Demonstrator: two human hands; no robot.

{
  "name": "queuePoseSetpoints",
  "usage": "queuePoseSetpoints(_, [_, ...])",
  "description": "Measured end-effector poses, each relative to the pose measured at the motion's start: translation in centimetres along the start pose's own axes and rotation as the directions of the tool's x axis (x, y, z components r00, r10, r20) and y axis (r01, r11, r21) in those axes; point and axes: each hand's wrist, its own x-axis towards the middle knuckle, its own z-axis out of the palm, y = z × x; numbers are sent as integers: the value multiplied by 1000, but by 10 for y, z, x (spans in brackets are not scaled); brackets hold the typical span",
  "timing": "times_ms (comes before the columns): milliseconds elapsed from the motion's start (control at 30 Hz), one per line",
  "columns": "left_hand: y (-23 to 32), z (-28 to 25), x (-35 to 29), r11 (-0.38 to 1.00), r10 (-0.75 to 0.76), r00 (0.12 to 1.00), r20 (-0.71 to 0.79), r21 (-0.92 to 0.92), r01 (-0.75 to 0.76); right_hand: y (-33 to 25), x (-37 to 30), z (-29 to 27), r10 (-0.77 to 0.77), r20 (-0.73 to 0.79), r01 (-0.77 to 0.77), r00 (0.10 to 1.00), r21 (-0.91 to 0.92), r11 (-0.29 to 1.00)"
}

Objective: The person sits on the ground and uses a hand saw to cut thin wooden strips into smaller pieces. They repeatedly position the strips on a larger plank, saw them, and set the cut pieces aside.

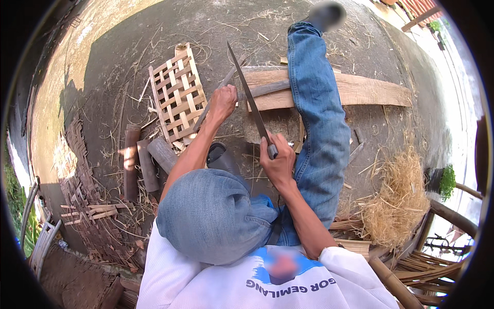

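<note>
My left hand (224, 101) is closed round a narrow grey-brown bamboo strip (229, 77), which slants up and away past a woven bamboo panel (177, 98). My right hand (278, 160) grips the handle of a machete (250, 98). Its long dark blade points away and slightly left, just right of the strip, with a gap between them near my left hand. Beyond the blade, a split bamboo piece (270, 88) lies across a wide wooden plank (375, 90). My outstretched leg (316, 87) crosses over the plank and hides part of it.
Dark bamboo sections (131, 162) lie left of my bent knee. A heap of pale shavings (393, 201) sits at the right, near a green potted plant (446, 183). Torn dark matting (92, 190) covers ground at the left. Thin fibres litter the concrete floor (216, 31).
</note>
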Motion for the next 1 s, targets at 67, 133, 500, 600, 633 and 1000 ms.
queuePoseSetpoints(67, [-6,0,2,999,-18,1000,-18,-41,17,-11,32,13,30,44,-31,999,2,1000])
queuePoseSetpoints(133, [-9,1,-1,998,-12,1000,-17,-56,11,-7,12,9,3,6,-3,1000,-6,1000])
queuePoseSetpoints(500, [-16,10,3,985,146,988,-48,103,-140,-7,18,7,30,23,-30,999,-16,999])
queuePoseSetpoints(600, [-38,14,-4,999,-38,999,-12,11,38,-2,-74,-36,29,59,-28,998,-16,999])
queuePoseSetpoints(633, [-28,17,-2,999,-41,999,-8,-36,41,-7,-89,-49,72,76,-69,994,-46,997])
queuePoseSetpoints(1000, [-23,23,-1,991,133,988,-79,-2,-133,-3,-57,-37,78,65,-74,995,-60,995])
